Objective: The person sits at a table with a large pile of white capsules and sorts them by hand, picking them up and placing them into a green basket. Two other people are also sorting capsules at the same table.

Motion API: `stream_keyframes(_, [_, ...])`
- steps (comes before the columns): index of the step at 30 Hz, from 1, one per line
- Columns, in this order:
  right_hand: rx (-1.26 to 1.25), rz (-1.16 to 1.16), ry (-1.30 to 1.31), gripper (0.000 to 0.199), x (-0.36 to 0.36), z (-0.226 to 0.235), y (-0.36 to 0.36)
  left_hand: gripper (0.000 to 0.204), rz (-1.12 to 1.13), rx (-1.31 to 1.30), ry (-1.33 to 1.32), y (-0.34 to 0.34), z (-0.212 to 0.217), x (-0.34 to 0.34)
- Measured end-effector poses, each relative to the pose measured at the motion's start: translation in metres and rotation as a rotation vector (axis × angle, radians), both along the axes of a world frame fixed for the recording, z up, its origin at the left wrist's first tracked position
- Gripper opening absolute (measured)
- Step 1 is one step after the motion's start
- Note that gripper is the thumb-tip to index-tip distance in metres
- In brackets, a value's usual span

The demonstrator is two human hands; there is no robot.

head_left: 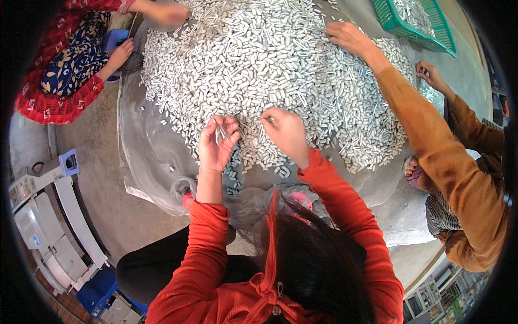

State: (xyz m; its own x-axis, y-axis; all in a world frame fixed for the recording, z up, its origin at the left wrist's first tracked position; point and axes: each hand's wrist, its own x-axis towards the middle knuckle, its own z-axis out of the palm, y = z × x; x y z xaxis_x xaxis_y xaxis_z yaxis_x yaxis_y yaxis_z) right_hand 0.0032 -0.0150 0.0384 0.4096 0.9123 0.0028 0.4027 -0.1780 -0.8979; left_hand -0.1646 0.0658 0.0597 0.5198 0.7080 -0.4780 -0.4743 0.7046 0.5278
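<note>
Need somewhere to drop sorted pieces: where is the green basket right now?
In the head view the green basket sits at the top right, on the far edge of the pile of small grey pieces, beyond the orange-sleeved co-worker's hand.

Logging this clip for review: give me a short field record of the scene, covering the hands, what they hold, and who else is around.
setting: big heap of small grey-white pieces on a plastic sheet
left hand: palm up, holding a few thin pieces
right hand: pinching one piece at the heap's edge
sleeves: red
other people: one in orange sleeves at right, hand on the heap; one in red patterned clothes at upper left
nearby: green basket holding pieces
</note>
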Motion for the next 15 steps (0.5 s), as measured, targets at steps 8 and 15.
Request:
stream_keyframes(8, [0.028,-0.154,0.847,0.004,0.034,0.012,-0.012,0.030,-0.328,0.982,1.439,-0.016,-0.016,0.015])
stream_keyframes(15, [-0.074,0.109,-0.555,0.011,-0.002,0.003,-0.004,0.020,-0.243,0.960,1.272,-0.017,-0.027,0.015])
